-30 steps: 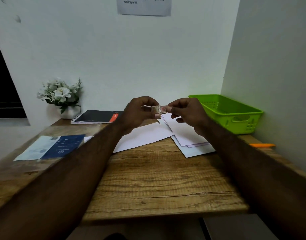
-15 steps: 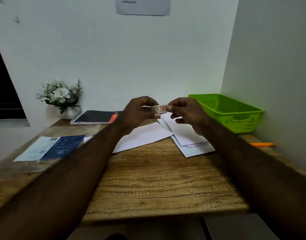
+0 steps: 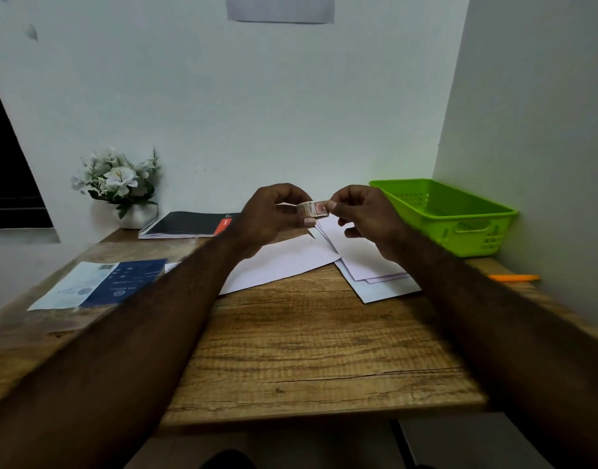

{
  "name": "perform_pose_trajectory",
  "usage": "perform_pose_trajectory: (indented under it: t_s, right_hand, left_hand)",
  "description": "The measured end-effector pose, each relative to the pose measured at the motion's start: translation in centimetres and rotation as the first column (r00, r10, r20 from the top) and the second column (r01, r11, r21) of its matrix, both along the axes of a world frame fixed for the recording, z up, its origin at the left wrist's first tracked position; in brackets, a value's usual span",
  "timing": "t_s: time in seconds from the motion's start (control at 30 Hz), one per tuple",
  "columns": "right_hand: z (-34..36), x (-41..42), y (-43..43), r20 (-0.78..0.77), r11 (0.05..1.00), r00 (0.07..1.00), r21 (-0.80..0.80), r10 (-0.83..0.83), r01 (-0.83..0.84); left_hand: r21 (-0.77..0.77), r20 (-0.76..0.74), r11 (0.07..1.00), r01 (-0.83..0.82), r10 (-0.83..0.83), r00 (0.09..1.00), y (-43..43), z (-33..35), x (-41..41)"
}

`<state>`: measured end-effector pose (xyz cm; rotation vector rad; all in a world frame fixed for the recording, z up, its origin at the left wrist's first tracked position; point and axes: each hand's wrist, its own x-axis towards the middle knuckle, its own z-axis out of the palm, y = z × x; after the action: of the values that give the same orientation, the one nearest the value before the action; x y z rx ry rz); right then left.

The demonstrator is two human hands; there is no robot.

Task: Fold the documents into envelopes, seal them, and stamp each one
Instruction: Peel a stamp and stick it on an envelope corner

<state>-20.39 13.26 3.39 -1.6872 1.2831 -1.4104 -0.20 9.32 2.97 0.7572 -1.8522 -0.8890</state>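
Head view: both grips are closed on one small item, held raised above the table. The left hand (image 3: 267, 214) pinches a stamp roll (image 3: 312, 209) between thumb and forefinger. The right hand (image 3: 365, 218) pinches the free end of the roll with its fingertips. The two grips are close together, with the roll bridging them.

Directly below the hands, a loose white sheet (image 3: 284, 262) lies flat on the table (image 3: 307, 350). A fanned stack of envelopes (image 3: 375, 269) lies just beside it, to the right. Whether these envelopes are filled or sealed cannot be determined. No stamp is visible on any of them.

Further out, a green basket (image 3: 460, 211) stands at the right rear corner, and no envelope is visible in it. An orange pen (image 3: 514, 277) lies near the basket. A notebook (image 3: 189, 225), a flower pot (image 3: 121, 184) and a blue leaflet (image 3: 114, 282) occupy the left side.

Assessment: the current step appears to be separating one stamp from the roll. Stamping is therefore at its start. The flat sheet suggests that at least one document is yet to be folded, inserted and sealed.
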Motion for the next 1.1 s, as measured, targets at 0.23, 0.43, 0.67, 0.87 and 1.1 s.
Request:
perform_pose_trajectory:
  t_s: [0.23,0.43,0.67,0.87,1.1]
  right_hand:
    - [-0.1,0.1,-0.1,-0.053,0.999,0.998,0.006,0.036,-0.035]
    - [-0.1,0.3,0.0,-0.068,0.996,0.995,0.043,0.076,-0.073]
    - [0.3,-0.2,0.1,0.079,0.99,0.992,0.091,0.101,-0.108]
    - [0.1,-0.4,0.2,0.04,0.989,0.994,0.109,0.097,-0.101]
    - [0.1,-0.4,0.3,-0.017,0.991,0.997,0.114,0.069,-0.067]
  left_hand:
    - [-0.021,0.077,0.997,-0.07,0.071,0.995,-0.5,-0.2,0.1]
    - [-0.054,0.155,0.987,-0.149,0.156,0.976,-0.7,-0.3,0.4]
    - [-0.177,0.258,0.946,-0.273,0.312,0.914,-1.4,-0.5,1.0]
    - [-0.419,0.396,0.816,-0.398,0.559,0.729,-4.1,-1.8,4.3]
    - [-0.358,0.452,0.789,-0.499,0.614,0.647,-5.4,-3.5,5.0]
